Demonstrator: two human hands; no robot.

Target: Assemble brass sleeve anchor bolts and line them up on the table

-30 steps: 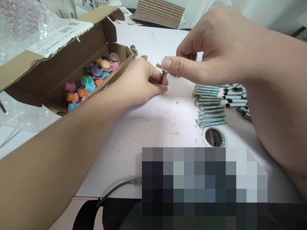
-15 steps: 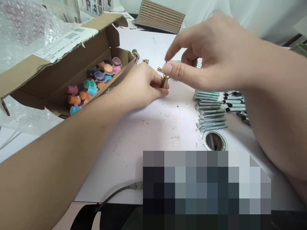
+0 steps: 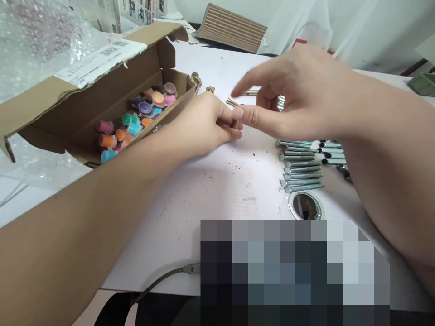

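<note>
My left hand (image 3: 204,122) rests on the white table (image 3: 217,190) and pinches a small brass-coloured metal fitting (image 3: 233,103) upright between thumb and fingers. My right hand (image 3: 299,99) hovers just right of it with fingers spread; its thumb tip touches the fitting's top and the index finger points left above it. Most of the fitting is hidden by the fingers.
An open cardboard box (image 3: 88,113) of several coloured plastic caps (image 3: 136,117) lies at the left, with bubble wrap (image 3: 34,40) behind. Rows of grey metal bolts (image 3: 299,165) lie at the right, beside a round grommet hole (image 3: 305,205). A cable (image 3: 163,276) hangs at the front edge.
My right hand has let go of its pinch on the fitting's top and opened, the index finger lifting away. My left hand keeps hold of the fitting.
</note>
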